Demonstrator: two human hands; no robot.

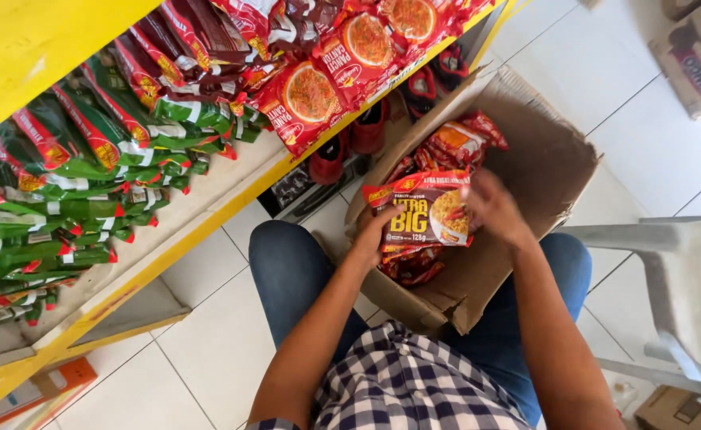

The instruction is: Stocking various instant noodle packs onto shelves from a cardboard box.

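At the centre of the frame, both hands are holding a red noodle packet (428,215) above the open cardboard box (554,171) that is resting between the person's knees. The left hand (374,232) is gripping the packet's lower left edge, with its fingers curling behind it and the thumb in front. The right hand (494,209) is clamping the right edge, fingers closing over the front. More red packets (456,145) are lying in the box just behind and below the held one. Toward the upper left, a yellow shelf (207,231) is carrying rows of green and red packets (119,151).

The packet is likely feeling light, with thin, slick, crinkly film around a brittle block that could crack if squeezed. Taking hold at the side edges or seams, as both hands are doing, seems the safest grip.
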